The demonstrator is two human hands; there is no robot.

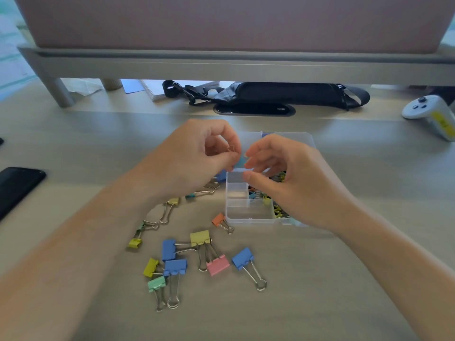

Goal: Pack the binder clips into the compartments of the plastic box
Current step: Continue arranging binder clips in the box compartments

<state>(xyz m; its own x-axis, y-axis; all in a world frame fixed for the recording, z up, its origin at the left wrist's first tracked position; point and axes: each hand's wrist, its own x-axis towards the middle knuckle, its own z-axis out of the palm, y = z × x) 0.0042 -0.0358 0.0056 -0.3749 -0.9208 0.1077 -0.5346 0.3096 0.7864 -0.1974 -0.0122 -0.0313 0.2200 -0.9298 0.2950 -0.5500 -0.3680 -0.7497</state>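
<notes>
Several loose clips (200, 238): scattered on the table (320, 279) nearest me, well short of all the fingers. They are mostly the large blue, yellow, pink and green ones. I'd judge they lie there simply awaiting their turn, so most of the job is not yet done.
Orange clip (218, 219): a small one, below the left fingers and just outside the near-left corner of the box (248, 220), handy for an easy pick.
Box: clear plastic with the lid off, sitting directly under the right fingers so a clip need only drop.
Left compartments (237, 194): look bare. Those beneath the right palm hold small mixed clips, probably grouped by size.
Right hand (290, 183): hovers above the box, fingers curved and apart, thumb low over the far-left compartment. It grips nothing I can see and seems poised to take or steer the incoming clip.
Left hand (197, 156): raised just left of the right fingertips, thumb and forefinger pinched together on a wire handle (231, 148).
Teal clip (240, 161): hangs from that pinch in the gap between the two sets of fingertips, over the box's far-left edge. I think it is held by the handle so the body goes in first.
Phone (17, 185): far left of the left fingers, out of the way.
Pouch (283, 94): beyond both sets of fingers, under the shelf (221, 65).
Controller (428, 112): far right, beyond the right fingers, parked aside.
</notes>
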